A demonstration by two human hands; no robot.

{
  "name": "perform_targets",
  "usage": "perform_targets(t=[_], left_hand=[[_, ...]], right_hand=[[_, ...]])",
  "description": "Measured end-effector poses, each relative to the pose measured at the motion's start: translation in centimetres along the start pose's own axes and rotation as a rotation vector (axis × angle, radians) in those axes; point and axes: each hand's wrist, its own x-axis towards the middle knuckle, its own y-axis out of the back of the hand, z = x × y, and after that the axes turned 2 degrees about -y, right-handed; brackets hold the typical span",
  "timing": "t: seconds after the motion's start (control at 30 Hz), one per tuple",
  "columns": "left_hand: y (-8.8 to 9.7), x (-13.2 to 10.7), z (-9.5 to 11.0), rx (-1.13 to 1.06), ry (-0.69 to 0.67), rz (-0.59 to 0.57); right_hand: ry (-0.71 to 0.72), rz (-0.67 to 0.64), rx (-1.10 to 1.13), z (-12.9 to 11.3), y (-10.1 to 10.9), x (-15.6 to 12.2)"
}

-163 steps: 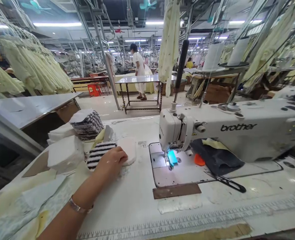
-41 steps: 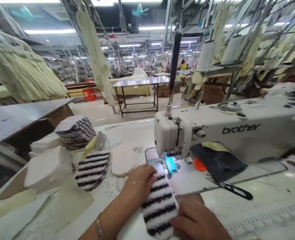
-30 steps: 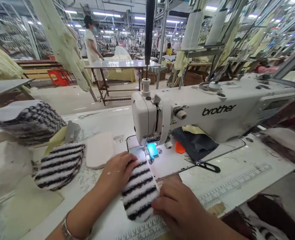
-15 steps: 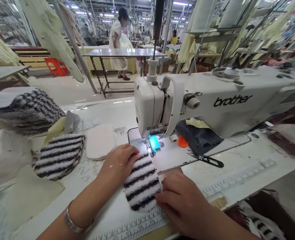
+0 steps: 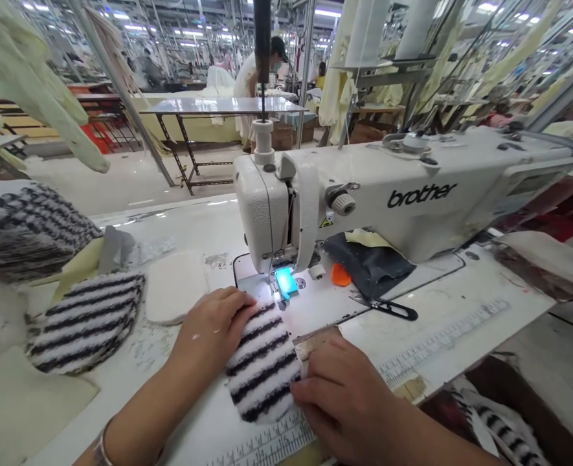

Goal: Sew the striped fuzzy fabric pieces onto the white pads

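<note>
A rounded piece of black-and-white striped plush fabric (image 5: 263,369) lies in front of the sewing machine (image 5: 315,200), its far end close to the needle and the lit blue guard (image 5: 286,282). My left hand (image 5: 215,327) pinches the piece's far left edge, thumb and fingers pressed together near the presser foot. On the near right edge, my right hand (image 5: 339,388) grips the same piece between thumb and bent fingers. The needle tip and presser foot are too small to make out clearly.
Left of my hands lie a stack of striped pieces (image 5: 89,320), a white pad (image 5: 177,288) and a taller striped pile (image 5: 33,226). Thread snips (image 5: 393,309), an orange piece (image 5: 340,275) and dark cloth (image 5: 371,262) sit to the right. A box with striped pieces (image 5: 504,421) stands below.
The camera view has shifted, so the machine appears further left. Both hands keep their hold on the striped piece, with little movement relative to the machine. A person behind has bent over.
</note>
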Motion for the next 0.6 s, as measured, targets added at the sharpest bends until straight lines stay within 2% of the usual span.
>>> perform_targets(t=[0.4,0.6], left_hand=[[0.0,0.1,0.1,0.028,-0.016,-0.002],[0.0,0.1,0.1,0.04,-0.012,0.011]], right_hand=[[-0.026,-0.101,-0.003,0.3,1.0,0.0],[0.035,-0.035,-0.026,0.9,0.1,-0.2]])
